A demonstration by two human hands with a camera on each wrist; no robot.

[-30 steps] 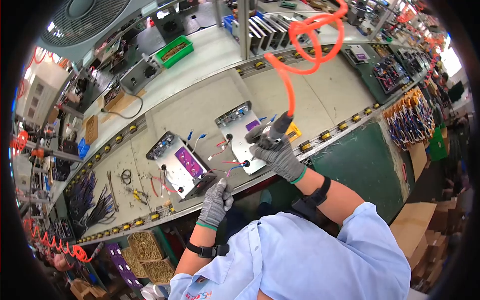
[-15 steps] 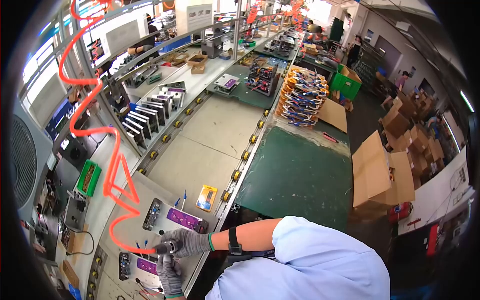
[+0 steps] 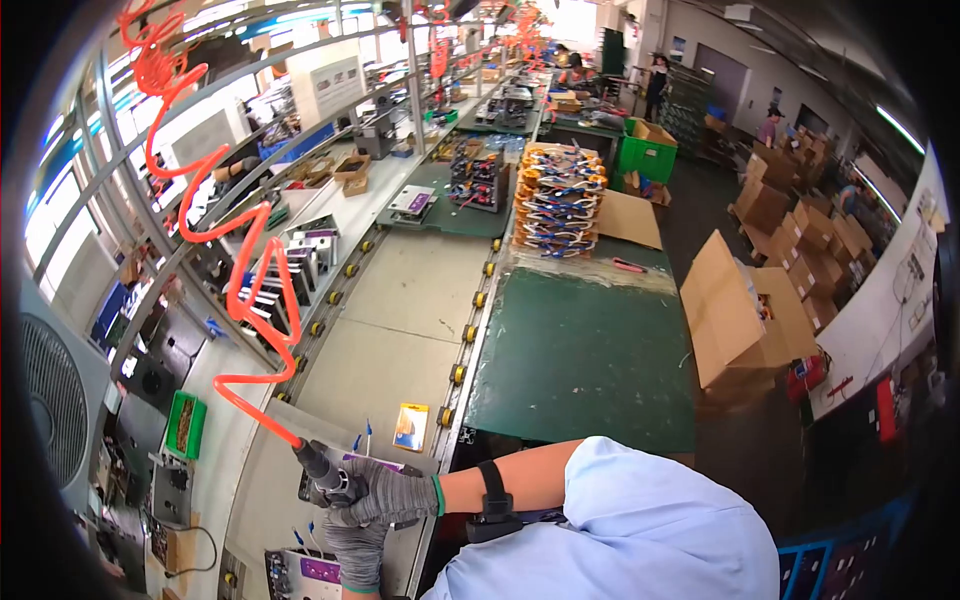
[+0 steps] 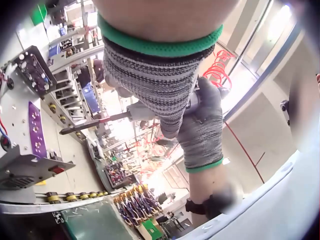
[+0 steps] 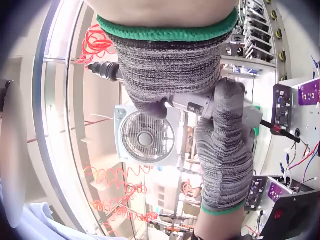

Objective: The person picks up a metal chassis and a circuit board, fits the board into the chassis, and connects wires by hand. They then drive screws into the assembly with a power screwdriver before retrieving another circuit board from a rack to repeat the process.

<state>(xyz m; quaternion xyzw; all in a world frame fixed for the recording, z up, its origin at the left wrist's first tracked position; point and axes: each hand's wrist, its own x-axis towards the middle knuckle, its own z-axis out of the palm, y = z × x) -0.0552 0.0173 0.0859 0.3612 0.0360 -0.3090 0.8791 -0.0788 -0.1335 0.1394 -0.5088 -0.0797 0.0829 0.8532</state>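
Both hands wear grey knitted gloves with green cuffs and meet on a pneumatic screwdriver. My right hand grips its body, where an orange coiled hose joins the back end. The left hand curls round the front part of the tool, close to the nose. From there the long bit sticks out, clear of the fingers. Below are two metal units with purple panels; one unit lies near the left hand, while the other is partly covered by the right hand in the head view.
A yellow packet lies on the conveyor, past the units. A green work surface adjoins it, with stacked wire bundles beyond. A fan and a green parts bin stand at left.
The left hand has left the wires at the unit's edge and joined the right hand on the screwdriver. The head view has swung right, along the line.
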